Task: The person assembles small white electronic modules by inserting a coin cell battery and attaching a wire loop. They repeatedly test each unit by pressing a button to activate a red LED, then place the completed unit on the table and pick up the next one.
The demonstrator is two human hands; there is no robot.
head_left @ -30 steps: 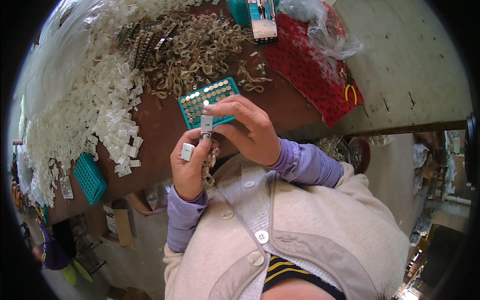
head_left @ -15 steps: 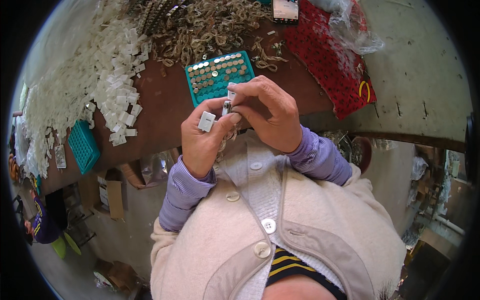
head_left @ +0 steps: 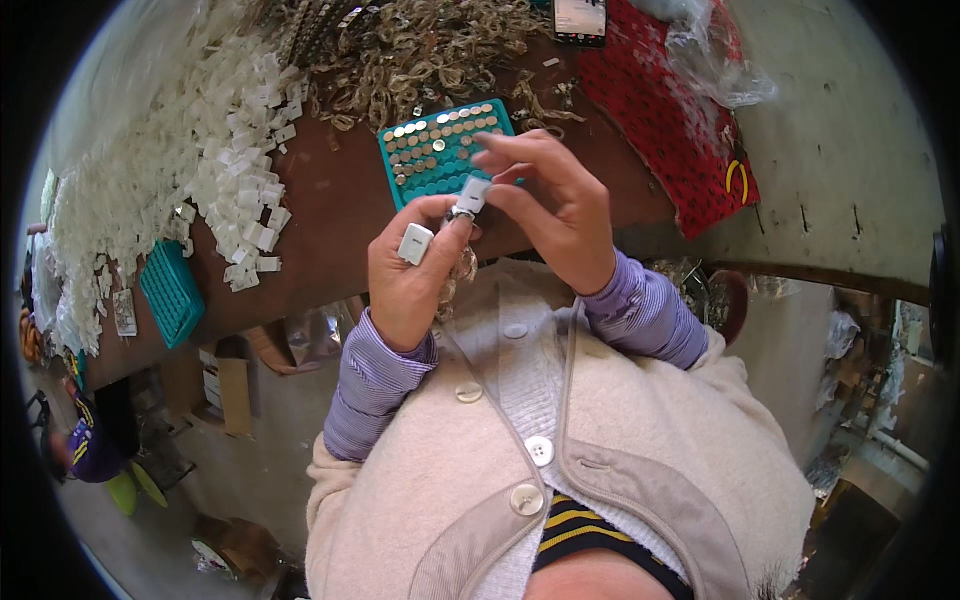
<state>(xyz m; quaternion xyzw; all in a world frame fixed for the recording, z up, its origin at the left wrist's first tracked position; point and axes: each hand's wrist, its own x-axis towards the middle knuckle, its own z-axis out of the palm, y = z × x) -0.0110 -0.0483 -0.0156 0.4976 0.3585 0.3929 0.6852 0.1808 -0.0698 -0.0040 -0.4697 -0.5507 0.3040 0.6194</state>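
My left hand (head_left: 405, 270) is closed, pinching a small white plastic piece (head_left: 474, 193) with a dark and shiny metal part at its lower end. A second white square plastic piece (head_left: 415, 243) is tucked between the fingers of the same hand. From under the fingertips hangs a thin, clear-brownish looped strand (head_left: 462, 270). My right hand (head_left: 560, 205) has its thumb and fingers apart, slightly blurred, with the thumb tip beside the upper white piece. Just beyond both hands lies a teal tray (head_left: 397, 195) bearing rows of round, shiny, coin-like discs (head_left: 439, 146).
Heaped white plastic pieces (head_left: 245, 190) cover the brown table's left side. A second teal tray (head_left: 171, 295) lies at its near left edge. Tangled strands (head_left: 430, 50) and a phone (head_left: 580, 22) are at the back. Yellow-handled pliers (head_left: 738, 180) rest on red cloth (head_left: 660, 130).
My right fingers have spread and come away from the metal part. The upper white piece now stands tilted by my left fingertips. My left hand has barely moved.
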